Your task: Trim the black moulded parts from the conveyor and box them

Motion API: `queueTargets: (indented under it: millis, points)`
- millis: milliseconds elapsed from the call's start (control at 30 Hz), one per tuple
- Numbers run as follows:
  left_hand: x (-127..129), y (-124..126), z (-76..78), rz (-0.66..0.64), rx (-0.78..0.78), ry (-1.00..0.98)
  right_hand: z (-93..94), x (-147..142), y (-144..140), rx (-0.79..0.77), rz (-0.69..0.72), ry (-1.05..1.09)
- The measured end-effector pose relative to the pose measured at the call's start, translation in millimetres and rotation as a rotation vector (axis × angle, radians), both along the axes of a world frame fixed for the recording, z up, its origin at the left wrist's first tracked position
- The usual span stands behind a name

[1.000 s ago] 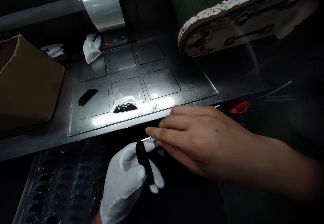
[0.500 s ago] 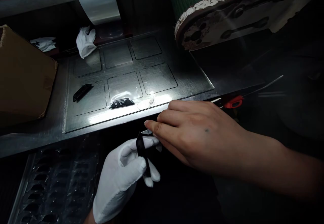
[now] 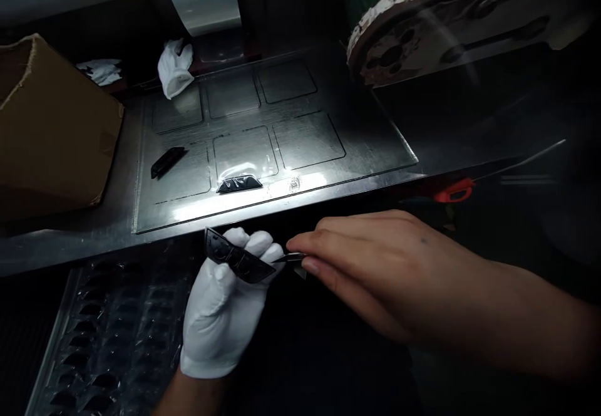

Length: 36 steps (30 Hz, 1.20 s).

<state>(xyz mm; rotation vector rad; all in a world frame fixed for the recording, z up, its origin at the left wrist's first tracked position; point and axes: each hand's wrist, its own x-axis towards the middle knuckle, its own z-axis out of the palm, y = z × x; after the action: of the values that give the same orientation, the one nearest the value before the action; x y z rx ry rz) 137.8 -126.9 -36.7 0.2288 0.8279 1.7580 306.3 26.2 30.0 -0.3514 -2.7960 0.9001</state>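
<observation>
The left hand (image 3: 225,306), in a white glove, is closed around a small black plastic part (image 3: 237,258), held just below the near edge of the bench (image 3: 94,240). The bare right hand (image 3: 370,265) pinches a thin strip of clear film (image 3: 292,258) between fingertips, at the part's right end. On the metal plate (image 3: 328,121) near the bench's front edge lies another black part (image 3: 238,183); a third (image 3: 166,161) lies to its left. A cardboard box (image 3: 51,128) stands at the left end.
</observation>
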Motion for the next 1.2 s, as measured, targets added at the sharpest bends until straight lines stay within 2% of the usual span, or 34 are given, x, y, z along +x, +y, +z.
queueTargets:
  millis: [233,533,933,1000,1100,1133,1200]
  points:
    - [2,-3,3.6,0.045,-0.016,0.108,4.8,-11,-4,0.179,0.040,-0.091]
    - [0,-8,6.1,0.070,-0.033,0.169,4.4,-13,-6,0.260,0.086,-0.106]
    - [6,-6,6.8,0.081,-0.152,0.249,3.5,-5,-7,0.344,0.101,-0.172]
    - [8,-5,6.3,0.088,-0.151,0.261,5.7,-2,-8,0.323,0.100,-0.169]
    - [7,-3,4.2,0.121,-0.154,0.262,2.1,2,6,0.144,0.099,-0.077]
    - [7,-3,3.1,0.130,-0.158,0.262,-3.7,2,17,0.080,0.061,-0.019]
    - [6,-4,0.8,0.131,-0.196,0.275,-23.3,-3,47,0.054,-0.127,0.087]
